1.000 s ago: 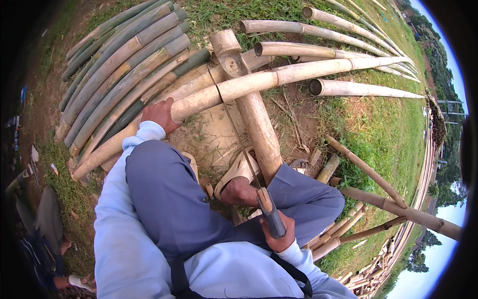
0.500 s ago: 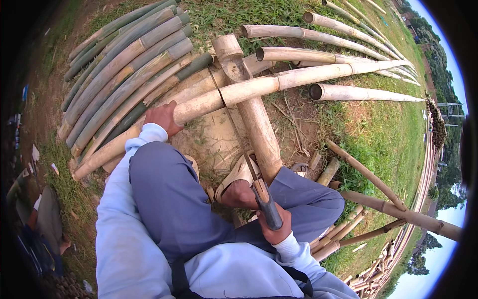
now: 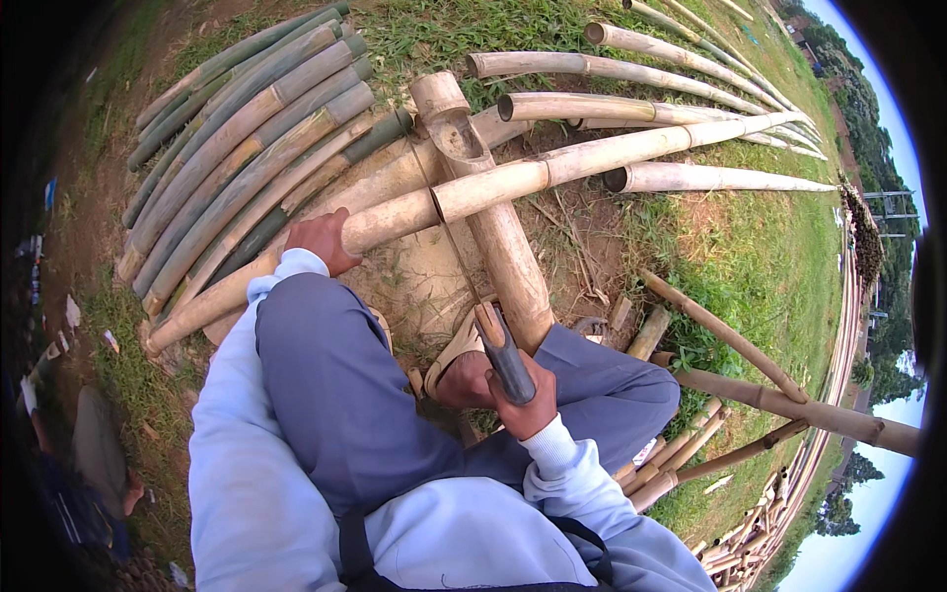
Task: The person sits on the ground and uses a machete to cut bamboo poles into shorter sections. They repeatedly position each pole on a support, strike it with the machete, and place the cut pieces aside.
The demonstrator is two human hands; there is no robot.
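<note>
Gripping one saw (image 3: 509,365) by its dark handle, the right hand (image 3: 531,400) held its grip closed beside one trouser leg (image 3: 612,395). One sandalled foot (image 3: 462,378) showed just left of that handle. The saw's single thin blade slanted up and leftward, crossing one long pale bamboo pole (image 3: 592,163). Left of the blade, the left hand (image 3: 324,240) had its grip closed over this same pole, which ran from lower left to upper right across one thick bamboo post (image 3: 511,271), notched once near its upper end. At the right, three brown poles (image 3: 725,333) met in a crossing. Leftward lay roughly eight greenish bamboo lengths (image 3: 247,128), side by side; overlaps blurred the exact count. Beyond the long pole, four pale poles (image 3: 592,107) clearly showed open ends, with more behind them. Farther right stood trees (image 3: 860,118), too many to count.
</note>
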